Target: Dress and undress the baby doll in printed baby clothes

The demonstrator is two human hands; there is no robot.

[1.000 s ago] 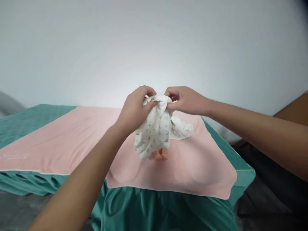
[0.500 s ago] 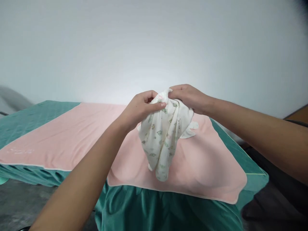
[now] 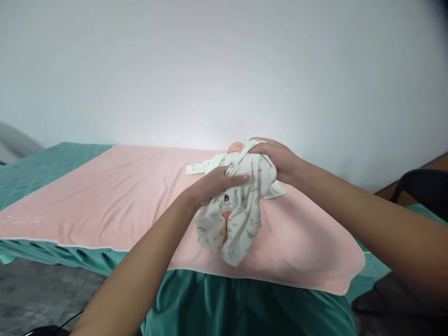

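A white baby garment [image 3: 241, 214] with small green prints hangs bunched between my hands over a doll [image 3: 235, 147], whose pink head shows just behind them. My left hand [image 3: 217, 184] grips the garment's near side, fingers pressed into the cloth. My right hand [image 3: 276, 158] is closed on the garment's top from the right. A white printed sleeve [image 3: 203, 166] lies flat to the left on the pink blanket [image 3: 105, 200]. A bit of the doll's pink body shows between the hanging folds.
The pink blanket covers a table draped in teal cloth [image 3: 245, 308]. A plain white wall [image 3: 224, 70] stands behind. A dark chair back [image 3: 423, 191] is at the right edge. Grey floor [image 3: 38, 298] lies at the lower left.
Both hands have come down toward the blanket with the garment. The doll's head and a spread sleeve have come into sight behind them.
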